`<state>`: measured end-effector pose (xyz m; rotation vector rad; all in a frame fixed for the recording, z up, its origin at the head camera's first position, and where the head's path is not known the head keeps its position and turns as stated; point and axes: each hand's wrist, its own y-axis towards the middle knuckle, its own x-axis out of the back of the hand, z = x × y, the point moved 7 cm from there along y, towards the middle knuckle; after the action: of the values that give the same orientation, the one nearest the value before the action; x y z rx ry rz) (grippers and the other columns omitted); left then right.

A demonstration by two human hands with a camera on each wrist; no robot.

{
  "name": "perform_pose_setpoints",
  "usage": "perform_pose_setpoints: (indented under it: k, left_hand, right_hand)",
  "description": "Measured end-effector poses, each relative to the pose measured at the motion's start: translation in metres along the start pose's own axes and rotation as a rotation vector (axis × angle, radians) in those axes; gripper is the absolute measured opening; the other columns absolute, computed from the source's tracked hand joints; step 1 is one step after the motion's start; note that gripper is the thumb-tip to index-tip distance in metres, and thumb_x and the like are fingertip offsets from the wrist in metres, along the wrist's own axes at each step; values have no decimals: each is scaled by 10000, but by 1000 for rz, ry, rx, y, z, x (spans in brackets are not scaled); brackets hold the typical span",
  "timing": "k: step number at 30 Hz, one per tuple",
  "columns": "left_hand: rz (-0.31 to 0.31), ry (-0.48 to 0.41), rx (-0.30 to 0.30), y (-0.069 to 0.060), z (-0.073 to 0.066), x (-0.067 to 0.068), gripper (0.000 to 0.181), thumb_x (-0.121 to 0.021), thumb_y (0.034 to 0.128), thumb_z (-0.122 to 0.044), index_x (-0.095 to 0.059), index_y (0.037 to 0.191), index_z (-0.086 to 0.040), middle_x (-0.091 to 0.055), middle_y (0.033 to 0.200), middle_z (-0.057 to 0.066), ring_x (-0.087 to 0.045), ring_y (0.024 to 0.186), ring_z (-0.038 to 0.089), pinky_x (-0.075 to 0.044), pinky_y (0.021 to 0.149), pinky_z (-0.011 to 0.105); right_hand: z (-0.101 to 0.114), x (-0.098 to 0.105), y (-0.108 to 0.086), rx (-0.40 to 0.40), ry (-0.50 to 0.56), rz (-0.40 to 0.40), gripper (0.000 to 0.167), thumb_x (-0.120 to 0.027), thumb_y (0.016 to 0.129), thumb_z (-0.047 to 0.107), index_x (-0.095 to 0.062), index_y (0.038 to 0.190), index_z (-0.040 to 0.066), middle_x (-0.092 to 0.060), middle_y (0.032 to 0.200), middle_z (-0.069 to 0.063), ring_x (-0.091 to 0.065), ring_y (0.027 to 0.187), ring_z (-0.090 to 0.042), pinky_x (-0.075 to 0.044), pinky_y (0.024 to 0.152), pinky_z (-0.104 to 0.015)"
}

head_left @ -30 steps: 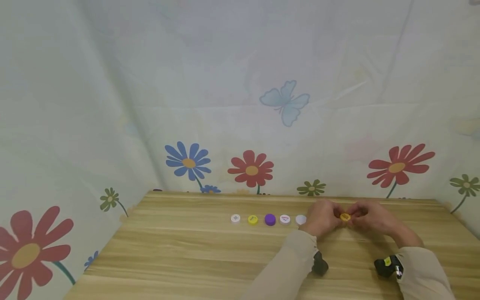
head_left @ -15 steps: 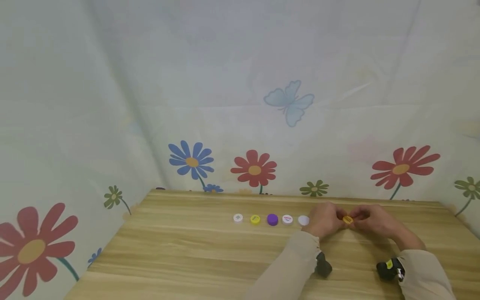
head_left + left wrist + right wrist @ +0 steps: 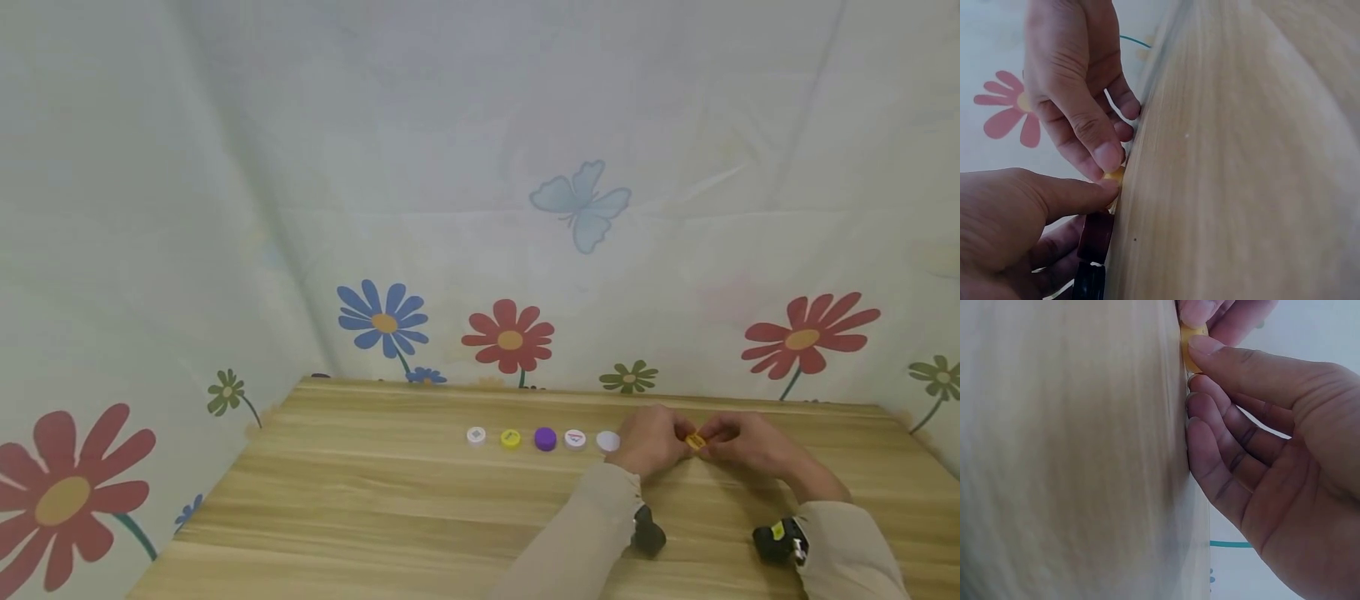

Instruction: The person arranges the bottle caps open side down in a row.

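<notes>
Both hands meet at an orange-yellow bottle cap (image 3: pixel 695 442) on the wooden table, with dark print on its top. My left hand (image 3: pixel 651 440) pinches it from the left and my right hand (image 3: pixel 753 446) from the right, thumbs in front. The right wrist view shows the yellow cap (image 3: pixel 1192 350) between the thumbs and forefingers, its edge at the tabletop. Under my left hand (image 3: pixel 1016 219), the left wrist view shows a dark red cap (image 3: pixel 1096 237) and a black cap (image 3: pixel 1089 281) beside the yellow one; the hand hides them from the head view.
Left of the hands, a row holds a white cap (image 3: pixel 608 442), a white cap with pink print (image 3: pixel 575 439), a purple cap (image 3: pixel 545 439), a yellow cap (image 3: pixel 511 438) and a white printed cap (image 3: pixel 476 436). Behind the table (image 3: pixel 360 492) hangs a flowered cloth (image 3: pixel 450 208).
The orange-yellow cap has turned a little between the fingers, its print now more slanted. Both hands keep their place at it. The view has shifted slightly.
</notes>
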<state>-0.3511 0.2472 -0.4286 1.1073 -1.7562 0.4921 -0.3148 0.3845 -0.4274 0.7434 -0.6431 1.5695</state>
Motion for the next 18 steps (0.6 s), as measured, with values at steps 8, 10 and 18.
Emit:
perform_pose_setpoints:
  k: [8, 10, 18]
  left_hand:
    - [0, 19, 38, 0, -1, -1, 222, -901, 862, -330, -840, 1070, -377, -716, 888, -275, -588, 849, -80, -409, 725, 128]
    - [2, 18, 43, 0, -1, 0, 216, -901, 861, -326, -837, 1062, -375, -707, 873, -271, -588, 842, -69, -413, 725, 138]
    - [-1, -35, 0, -4, -3, 8, 262, -841, 921, -325, -811, 1181, -319, -705, 955, -225, -592, 874, -64, -431, 749, 125]
  right_hand:
    - [2, 1, 0, 25, 25, 4, 194, -775, 948, 46, -720, 1102, -59, -702, 982, -66, -607, 886, -230, -520, 727, -290]
    - [2, 1, -1, 26, 23, 5, 197, -770, 951, 42, -717, 1109, -63, -703, 988, -68, -610, 886, -231, -523, 728, -294]
    - [0, 1, -1, -10, 47, 6, 237, -762, 954, 39, -693, 1145, -84, -706, 1004, -82, -626, 906, -242, -537, 731, -295]
